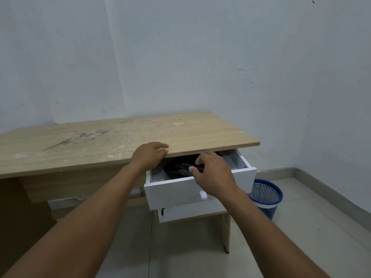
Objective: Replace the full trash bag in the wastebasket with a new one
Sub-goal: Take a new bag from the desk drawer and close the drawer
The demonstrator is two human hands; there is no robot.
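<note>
Scuffed wooden desk, left hand gripping its edge (right hand pinching crinkled black bags).

My desk top is pale wood grain, smudged with brownish stains and white flecks. The drawer at three o'clock of it is plain white, with crinkled glossy black plastic inside. At four o'clock, the wastebasket is blue mesh lattice.
</note>
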